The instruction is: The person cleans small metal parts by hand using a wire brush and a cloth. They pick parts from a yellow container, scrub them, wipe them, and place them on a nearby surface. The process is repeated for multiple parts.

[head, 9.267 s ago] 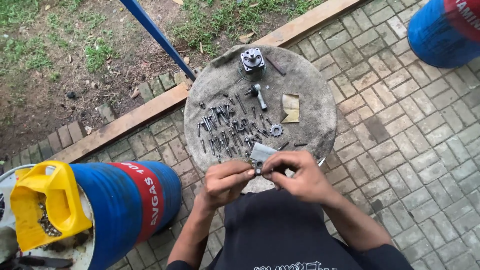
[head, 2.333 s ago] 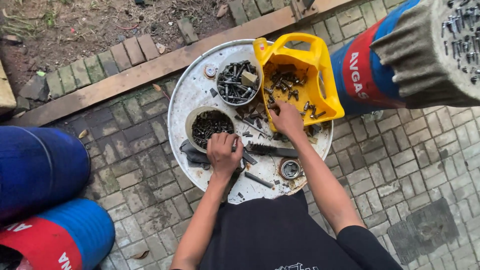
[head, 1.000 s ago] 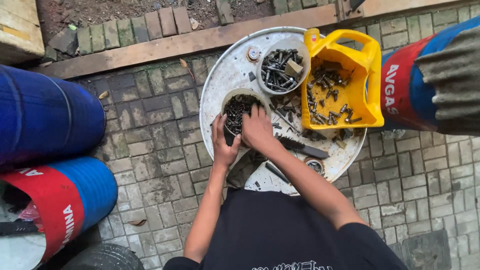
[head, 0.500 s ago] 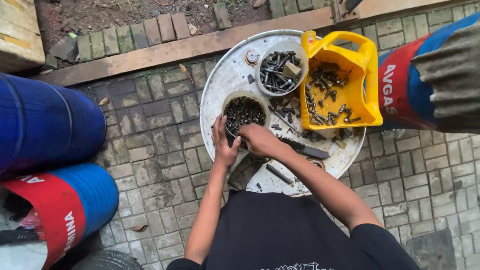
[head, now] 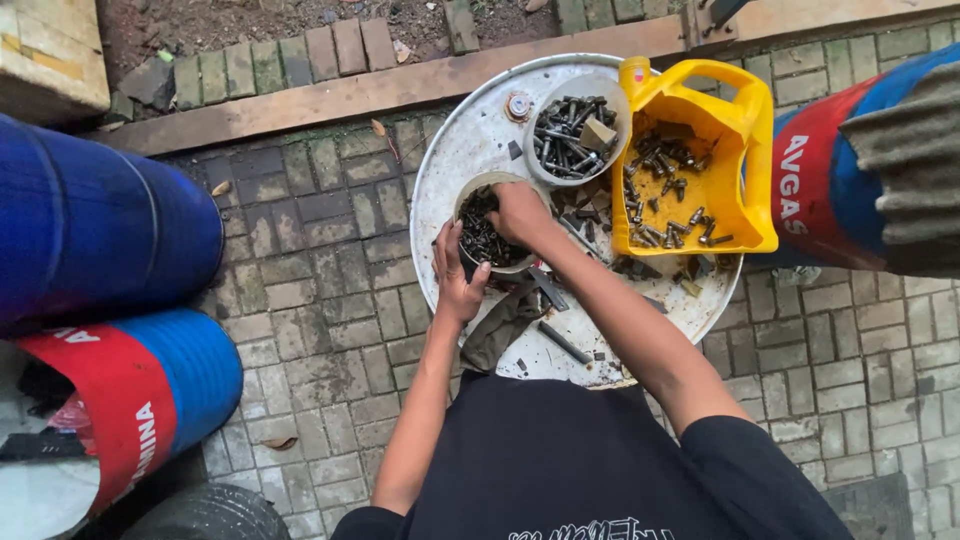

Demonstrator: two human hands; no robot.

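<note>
A person in a black shirt (head: 560,470) bends over a round metal lid (head: 470,150) that lies flat on grey brick paving (head: 320,300) and serves as a work surface. Near the lid's left edge stands a small round bowl (head: 470,195) heaped with dark bolts and screws (head: 482,242). The left hand (head: 457,280) cups the bowl's near left side, fingers curved against its wall. The right hand (head: 520,212) is pressed down into the bowl, its fingers buried among the dark pieces; whether they have closed on anything cannot be told from this view.

Just beyond the bowl, toward the lid's far edge, sits a second round tin (head: 578,130) holding longer grey bolts and a small tan block. To the right of both, a yellow plastic jug (head: 700,160) with one side cut away lies on the lid, more bolts scattered across its floor. Loose bolts, a dark rod (head: 565,342) and a crumpled rag (head: 500,325) lie on the lid's near half, between the bowl and the person.

Left of the lid, well apart, two blue drums (head: 100,240) lie on their sides, the nearer one banded in red. Another blue and red drum (head: 830,180) lies just right of the lid, beside the jug. A wooden beam (head: 300,100) edges the paving behind the lid.
</note>
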